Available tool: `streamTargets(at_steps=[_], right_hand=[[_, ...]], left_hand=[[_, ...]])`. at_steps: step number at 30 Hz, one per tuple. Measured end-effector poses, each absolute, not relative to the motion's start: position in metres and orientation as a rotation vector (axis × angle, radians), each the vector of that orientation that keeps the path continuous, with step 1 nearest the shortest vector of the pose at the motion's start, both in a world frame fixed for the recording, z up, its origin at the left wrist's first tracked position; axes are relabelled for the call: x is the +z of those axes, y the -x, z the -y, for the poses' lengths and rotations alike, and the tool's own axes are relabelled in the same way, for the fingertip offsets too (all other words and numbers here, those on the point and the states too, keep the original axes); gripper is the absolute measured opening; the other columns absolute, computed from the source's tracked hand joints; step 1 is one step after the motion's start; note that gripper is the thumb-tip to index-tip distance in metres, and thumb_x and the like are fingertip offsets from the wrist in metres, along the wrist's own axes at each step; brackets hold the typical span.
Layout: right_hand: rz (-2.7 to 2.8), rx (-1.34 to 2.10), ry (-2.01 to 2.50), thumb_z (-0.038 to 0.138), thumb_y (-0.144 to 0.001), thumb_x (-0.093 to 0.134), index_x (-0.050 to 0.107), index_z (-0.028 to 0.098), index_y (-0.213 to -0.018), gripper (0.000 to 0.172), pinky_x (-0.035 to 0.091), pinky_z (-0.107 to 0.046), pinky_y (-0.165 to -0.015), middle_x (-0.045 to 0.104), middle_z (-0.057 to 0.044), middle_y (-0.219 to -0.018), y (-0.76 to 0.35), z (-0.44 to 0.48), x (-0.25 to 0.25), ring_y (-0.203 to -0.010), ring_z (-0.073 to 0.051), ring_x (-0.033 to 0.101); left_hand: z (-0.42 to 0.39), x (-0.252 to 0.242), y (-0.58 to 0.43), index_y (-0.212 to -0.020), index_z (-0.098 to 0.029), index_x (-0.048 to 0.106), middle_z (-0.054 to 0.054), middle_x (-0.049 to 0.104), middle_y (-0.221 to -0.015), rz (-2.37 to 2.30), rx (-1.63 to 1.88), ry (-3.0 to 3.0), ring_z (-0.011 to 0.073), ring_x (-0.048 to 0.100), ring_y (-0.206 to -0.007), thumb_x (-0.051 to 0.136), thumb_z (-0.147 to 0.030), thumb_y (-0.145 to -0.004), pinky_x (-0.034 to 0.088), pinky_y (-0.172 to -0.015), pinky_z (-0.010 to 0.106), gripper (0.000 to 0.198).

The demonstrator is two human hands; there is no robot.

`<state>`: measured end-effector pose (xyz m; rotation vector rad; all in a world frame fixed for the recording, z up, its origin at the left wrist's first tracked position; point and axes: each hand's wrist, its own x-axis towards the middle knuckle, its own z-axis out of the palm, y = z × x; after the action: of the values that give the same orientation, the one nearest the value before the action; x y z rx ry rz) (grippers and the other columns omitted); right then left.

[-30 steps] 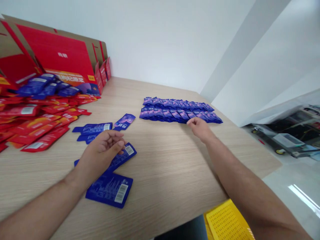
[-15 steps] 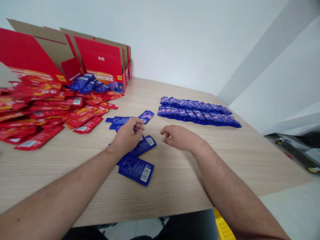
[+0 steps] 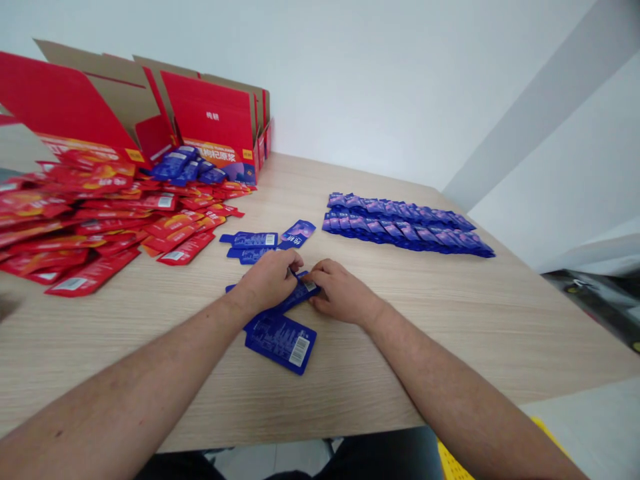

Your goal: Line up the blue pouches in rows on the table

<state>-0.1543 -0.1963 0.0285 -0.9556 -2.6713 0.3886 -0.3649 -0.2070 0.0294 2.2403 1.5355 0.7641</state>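
My left hand is closed, its curled fingertips on the upper edge of a blue pouch. From the other side my right hand pinches the barcode end of the same pouch. Part of that pouch is hidden by my fingers. Just below lies another blue pouch, barcode side up, overlapping it. Beyond my left hand, more blue pouches lie flat, and one printed pouch shows its purple front.
Two overlapping rows of blue pouches run along the right back of the wooden table. At left is a heap of red pouches, with some blue pouches on top. Open red cartons stand behind. A blurred dark shape is at the left edge.
My right hand has moved left and taken hold of the pouch end. My left hand has come down to the same pouch. The view has shifted slightly.
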Motion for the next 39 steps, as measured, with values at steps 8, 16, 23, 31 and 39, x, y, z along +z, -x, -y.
streamTargets(at_steps=[8, 16, 23, 31, 39], right_hand=[[2.811, -0.025, 0.730, 0.024, -0.099, 0.061, 0.071, 0.015, -0.118, 0.023, 0.051, -0.035, -0.099, 0.068, -0.012, -0.119, 0.158, 0.191, 0.017, -0.108, -0.023, 0.062], [2.834, -0.347, 0.683, 0.021, -0.106, 0.047, 0.069, 0.019, -0.106, 0.022, 0.050, -0.032, -0.083, 0.067, -0.008, -0.102, 0.164, 0.196, 0.023, -0.095, -0.021, 0.060], [2.691, -0.178, 0.952, 0.017, -0.102, 0.050, 0.065, 0.019, -0.101, 0.014, 0.048, -0.032, -0.084, 0.064, -0.009, -0.105, 0.125, 0.195, 0.047, -0.097, -0.022, 0.058], [1.874, 0.143, 1.561, 0.026, -0.098, 0.051, 0.057, 0.021, -0.090, 0.011, 0.048, -0.028, -0.072, 0.063, -0.002, -0.077, -0.032, 0.163, 0.078, -0.072, -0.017, 0.059], [1.054, 0.231, 1.888, 0.020, -0.094, 0.057, 0.066, 0.014, -0.091, 0.012, 0.045, -0.022, -0.048, 0.051, 0.003, -0.054, -0.200, 0.077, 0.083, -0.046, -0.011, 0.049]], left_hand=[[0.202, 0.029, 0.367, -0.099, -0.020, 0.070, 0.007, 0.077, -0.097, -1.554, 0.759, -2.202, 0.0259, 0.071, -0.094, 0.050, -0.015, -0.074, 0.056, -0.088, 0.038, 0.032], [0.199, 0.029, 0.372, -0.094, -0.022, 0.069, 0.008, 0.077, -0.096, -1.569, 0.794, -2.173, 0.0282, 0.072, -0.093, 0.051, -0.020, -0.073, 0.055, -0.089, 0.040, 0.028], [0.196, 0.032, 0.377, -0.090, -0.025, 0.069, 0.006, 0.078, -0.093, -1.595, 0.777, -2.137, 0.0287, 0.072, -0.091, 0.054, -0.026, -0.070, 0.056, -0.085, 0.039, 0.025], [0.202, 0.033, 0.374, -0.091, -0.024, 0.070, 0.005, 0.076, -0.094, -1.608, 0.742, -2.248, 0.0287, 0.070, -0.095, 0.051, -0.029, -0.083, 0.054, -0.093, 0.040, 0.021], [0.202, 0.031, 0.375, -0.086, -0.027, 0.071, 0.003, 0.076, -0.091, -1.636, 0.824, -2.157, 0.0303, 0.068, -0.093, 0.060, -0.037, -0.078, 0.052, -0.092, 0.042, 0.016]])
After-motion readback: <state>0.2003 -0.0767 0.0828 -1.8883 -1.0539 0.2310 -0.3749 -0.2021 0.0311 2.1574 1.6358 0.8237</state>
